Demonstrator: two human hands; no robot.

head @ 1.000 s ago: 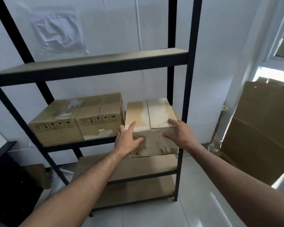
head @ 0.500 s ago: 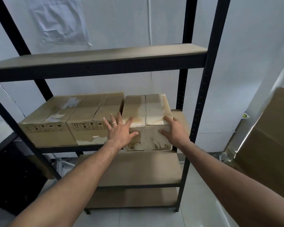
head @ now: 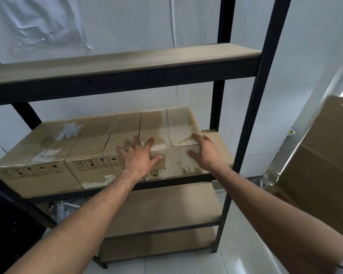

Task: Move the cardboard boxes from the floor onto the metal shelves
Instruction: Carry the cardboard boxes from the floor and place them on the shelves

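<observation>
Three cardboard boxes stand side by side on the middle board of the black metal shelf unit. The rightmost box has pale torn patches on its top and front. My left hand lies flat with spread fingers on that box's front left corner, partly over the middle box. My right hand presses its front right corner, fingers over the top edge and thumb on the front face. The left box sits at the shelf's left end.
An upper shelf board hangs just above the boxes. Two lower boards lie beneath. A large flattened carton leans at the right. Dark furniture stands at the left. White tiled floor lies below.
The rightmost box has slid back onto the shelf and against the middle box. Both hands have gone from gripping its corners to pressing flat on its front, and my view has moved closer.
</observation>
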